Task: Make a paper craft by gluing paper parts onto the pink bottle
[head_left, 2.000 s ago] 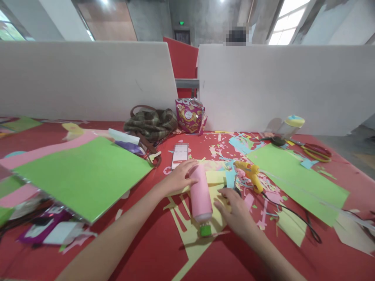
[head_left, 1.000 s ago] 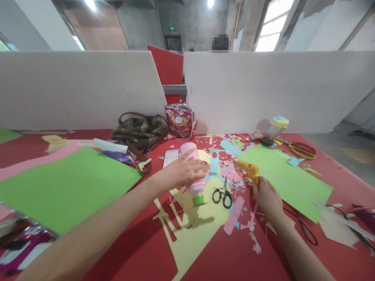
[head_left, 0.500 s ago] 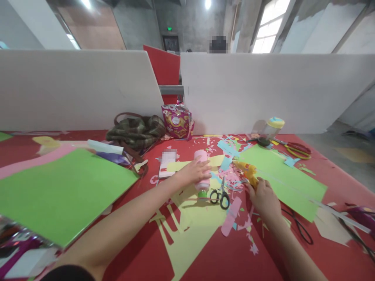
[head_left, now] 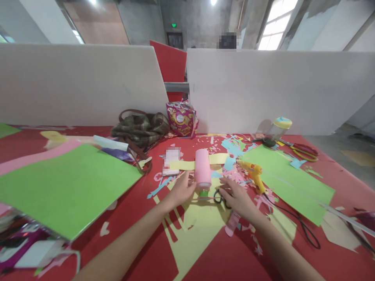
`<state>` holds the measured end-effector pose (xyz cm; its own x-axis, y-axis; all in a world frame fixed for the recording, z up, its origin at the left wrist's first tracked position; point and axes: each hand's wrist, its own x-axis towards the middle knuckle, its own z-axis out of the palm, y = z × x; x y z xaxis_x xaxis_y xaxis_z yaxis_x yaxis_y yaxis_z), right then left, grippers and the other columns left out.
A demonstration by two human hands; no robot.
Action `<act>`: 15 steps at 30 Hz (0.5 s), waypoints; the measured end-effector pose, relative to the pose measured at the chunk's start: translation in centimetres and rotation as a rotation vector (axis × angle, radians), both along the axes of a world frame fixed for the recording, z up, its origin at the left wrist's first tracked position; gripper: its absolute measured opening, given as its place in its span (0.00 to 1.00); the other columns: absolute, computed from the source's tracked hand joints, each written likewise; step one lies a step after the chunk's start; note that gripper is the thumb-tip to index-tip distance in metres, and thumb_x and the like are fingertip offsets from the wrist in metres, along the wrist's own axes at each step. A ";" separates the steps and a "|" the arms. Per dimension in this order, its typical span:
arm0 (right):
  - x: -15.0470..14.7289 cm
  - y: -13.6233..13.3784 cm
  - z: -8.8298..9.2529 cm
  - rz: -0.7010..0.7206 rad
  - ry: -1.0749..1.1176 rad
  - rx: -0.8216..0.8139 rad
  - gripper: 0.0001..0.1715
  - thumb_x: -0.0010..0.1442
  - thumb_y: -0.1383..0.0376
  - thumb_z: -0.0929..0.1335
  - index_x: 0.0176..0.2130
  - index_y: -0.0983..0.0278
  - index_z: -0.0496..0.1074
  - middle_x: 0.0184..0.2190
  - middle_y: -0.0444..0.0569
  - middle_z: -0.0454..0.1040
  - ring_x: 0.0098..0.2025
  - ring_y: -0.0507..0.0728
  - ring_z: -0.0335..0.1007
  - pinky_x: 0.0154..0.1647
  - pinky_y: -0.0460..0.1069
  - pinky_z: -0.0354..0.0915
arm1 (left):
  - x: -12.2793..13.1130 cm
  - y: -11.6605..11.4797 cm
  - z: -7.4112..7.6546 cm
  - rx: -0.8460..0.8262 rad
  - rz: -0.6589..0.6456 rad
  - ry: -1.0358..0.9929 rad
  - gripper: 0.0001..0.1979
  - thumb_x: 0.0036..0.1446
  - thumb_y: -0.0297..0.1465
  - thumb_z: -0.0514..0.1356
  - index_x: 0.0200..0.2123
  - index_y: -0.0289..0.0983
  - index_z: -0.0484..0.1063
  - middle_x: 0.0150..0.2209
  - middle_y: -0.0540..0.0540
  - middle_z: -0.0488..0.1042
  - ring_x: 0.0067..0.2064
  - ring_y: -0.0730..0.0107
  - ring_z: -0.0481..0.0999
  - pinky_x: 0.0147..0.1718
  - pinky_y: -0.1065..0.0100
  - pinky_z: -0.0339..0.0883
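Note:
A pink-covered bottle [head_left: 202, 166] with a green cap [head_left: 203, 193] lies on its side, cap end toward me, across a pale yellow strip [head_left: 218, 158]. My left hand [head_left: 182, 189] is at its lower left, fingertips close to the side; whether they touch it I cannot tell. To the right of the bottle, my right hand [head_left: 236, 195] hovers with fingers apart and nothing held, partly covering the black-handled scissors [head_left: 218, 196]. A yellow glue gun [head_left: 254, 173] lies on the table beyond my right hand. Beneath sits a cut yellow sheet [head_left: 202, 226].
Green sheets lie left [head_left: 70, 187] and right [head_left: 295, 183]. A phone [head_left: 171, 162] is left of the bottle. Behind are a plaid cloth bag [head_left: 143, 127], a purple snack bag [head_left: 181, 120] and a yellow-lidded jar [head_left: 278, 128]. Paper scraps [head_left: 234, 175] litter the red table.
My right hand has let go of the glue gun and moved left toward the bottle. My left hand has come off the bottle's top to its lower left side. The view has shifted slightly.

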<state>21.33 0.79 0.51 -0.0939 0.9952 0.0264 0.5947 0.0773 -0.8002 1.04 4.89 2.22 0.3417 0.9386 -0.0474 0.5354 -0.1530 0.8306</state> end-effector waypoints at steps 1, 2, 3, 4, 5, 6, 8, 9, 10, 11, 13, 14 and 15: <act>-0.6 0.6 -0.1 -0.010 0.069 -0.025 0.22 0.52 0.61 0.60 0.47 0.64 0.59 0.44 0.53 0.66 0.42 0.55 0.66 0.41 0.51 0.63 | 0.1 -0.1 -0.1 -0.064 0.012 -0.081 0.16 0.51 0.31 0.51 0.45 0.36 0.58 0.42 0.41 0.67 0.40 0.64 0.70 0.37 0.64 0.64; -1.2 1.2 -0.1 -0.017 0.126 -0.045 0.24 0.52 0.61 0.60 0.49 0.63 0.57 0.46 0.54 0.64 0.44 0.55 0.64 0.42 0.51 0.62 | 0.3 -0.2 -0.1 -0.113 0.009 -0.161 0.18 0.50 0.31 0.52 0.46 0.36 0.57 0.43 0.41 0.66 0.41 0.65 0.69 0.38 0.64 0.64; -1.7 1.7 -0.1 -0.019 0.170 -0.062 0.25 0.52 0.60 0.61 0.50 0.62 0.56 0.47 0.53 0.63 0.46 0.55 0.63 0.43 0.51 0.62 | 0.4 -0.3 0.0 -0.152 -0.001 -0.232 0.19 0.50 0.31 0.52 0.47 0.37 0.57 0.44 0.42 0.66 0.43 0.65 0.69 0.39 0.64 0.64; -2.2 2.2 0.0 -0.005 0.193 -0.074 0.26 0.51 0.61 0.61 0.51 0.61 0.56 0.47 0.52 0.63 0.46 0.55 0.62 0.43 0.51 0.61 | 0.6 -0.5 0.1 -0.184 -0.011 -0.291 0.20 0.50 0.30 0.52 0.48 0.37 0.56 0.45 0.42 0.65 0.44 0.65 0.68 0.39 0.64 0.64; -2.6 2.6 0.2 0.016 0.192 -0.085 0.26 0.51 0.61 0.61 0.51 0.60 0.56 0.46 0.51 0.64 0.46 0.56 0.63 0.44 0.52 0.61 | 0.7 -0.7 0.2 -0.214 -0.016 -0.333 0.21 0.50 0.30 0.52 0.49 0.37 0.55 0.46 0.41 0.65 0.45 0.64 0.68 0.38 0.65 0.65; -3.0 2.8 0.3 0.035 0.181 -0.095 0.26 0.51 0.61 0.61 0.51 0.59 0.56 0.45 0.49 0.65 0.45 0.56 0.64 0.44 0.52 0.61 | 0.8 -1.0 0.4 -0.244 -0.011 -0.355 0.21 0.50 0.30 0.52 0.49 0.38 0.55 0.46 0.41 0.65 0.45 0.63 0.68 0.36 0.65 0.66; -3.5 2.9 0.5 0.065 0.160 -0.113 0.26 0.51 0.62 0.61 0.51 0.58 0.56 0.42 0.48 0.67 0.42 0.55 0.66 0.43 0.53 0.61 | 0.8 -1.7 0.6 -0.278 0.022 -0.360 0.21 0.50 0.31 0.52 0.49 0.38 0.55 0.48 0.40 0.63 0.44 0.62 0.68 0.31 0.65 0.68; -3.6 2.8 0.5 0.071 0.165 -0.125 0.26 0.51 0.62 0.61 0.51 0.58 0.56 0.40 0.47 0.68 0.40 0.55 0.67 0.42 0.52 0.62 | 0.7 -2.0 0.7 -0.266 0.039 -0.347 0.20 0.50 0.31 0.51 0.48 0.38 0.56 0.48 0.39 0.62 0.44 0.62 0.68 0.31 0.65 0.68; -3.6 2.7 0.4 0.076 0.183 -0.139 0.26 0.51 0.62 0.61 0.51 0.58 0.56 0.40 0.46 0.68 0.39 0.55 0.67 0.40 0.52 0.62 | 0.6 -2.3 0.6 -0.232 0.053 -0.328 0.19 0.50 0.31 0.51 0.47 0.38 0.58 0.49 0.40 0.61 0.43 0.63 0.68 0.33 0.65 0.68; -3.6 2.5 0.3 0.081 0.211 -0.155 0.26 0.52 0.62 0.61 0.51 0.57 0.55 0.39 0.46 0.68 0.38 0.54 0.68 0.39 0.51 0.63 | 0.4 -2.6 0.5 -0.189 0.062 -0.308 0.18 0.49 0.31 0.51 0.46 0.37 0.59 0.48 0.40 0.61 0.43 0.64 0.68 0.35 0.65 0.67; -3.5 2.2 -0.1 0.087 0.271 -0.187 0.25 0.52 0.63 0.61 0.50 0.57 0.54 0.38 0.46 0.68 0.36 0.53 0.68 0.37 0.50 0.64 | 0.0 -2.8 0.2 -0.118 0.066 -0.277 0.15 0.49 0.30 0.51 0.43 0.37 0.61 0.47 0.42 0.63 0.42 0.67 0.69 0.39 0.65 0.65; -3.4 2.1 -0.4 0.085 0.301 -0.197 0.25 0.52 0.63 0.61 0.50 0.57 0.54 0.38 0.46 0.68 0.35 0.53 0.68 0.37 0.50 0.64 | -0.2 -2.8 0.0 -0.102 0.068 -0.272 0.15 0.49 0.29 0.51 0.42 0.37 0.62 0.46 0.43 0.64 0.42 0.67 0.69 0.40 0.65 0.64; -3.3 2.1 -0.6 0.079 0.326 -0.201 0.24 0.52 0.63 0.61 0.49 0.58 0.55 0.38 0.46 0.68 0.36 0.53 0.68 0.37 0.50 0.64 | -0.4 -2.8 -0.2 -0.099 0.074 -0.273 0.14 0.48 0.28 0.50 0.41 0.37 0.62 0.45 0.43 0.64 0.42 0.68 0.69 0.41 0.65 0.64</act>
